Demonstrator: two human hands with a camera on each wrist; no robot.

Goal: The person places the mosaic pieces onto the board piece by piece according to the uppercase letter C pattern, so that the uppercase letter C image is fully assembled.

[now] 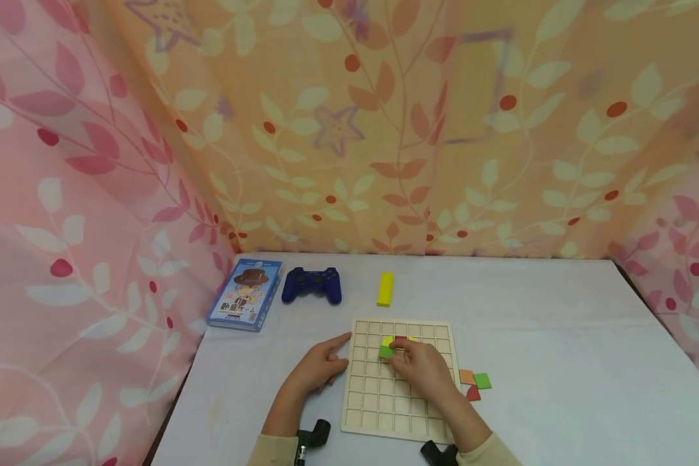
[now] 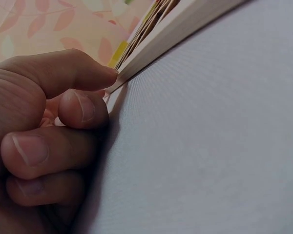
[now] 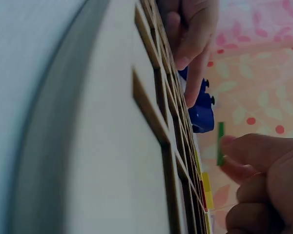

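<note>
My right hand (image 1: 424, 369) pinches a thin green square tile (image 3: 220, 144) between thumb and index finger, above the wooden grid board (image 1: 370, 402). In the right wrist view the tile stands on edge, apart from the board. Close by on the grid sit a yellow piece (image 1: 387, 340) and a red piece (image 1: 400, 338), with another bit of yellow to their right, partly behind the hand. My left hand (image 1: 317, 367) rests at the board's left edge, index finger stretched toward it. In the left wrist view a fingertip (image 2: 110, 75) meets the board's side while the other fingers are bent.
Right of the board lie an orange tile (image 1: 466, 376), a green tile (image 1: 482, 380) and a red piece (image 1: 473, 393). Farther back are a yellow bar (image 1: 385, 289), a blue game controller (image 1: 311, 286) and a blue box (image 1: 246, 294). Patterned curtains (image 1: 338, 194) surround the table.
</note>
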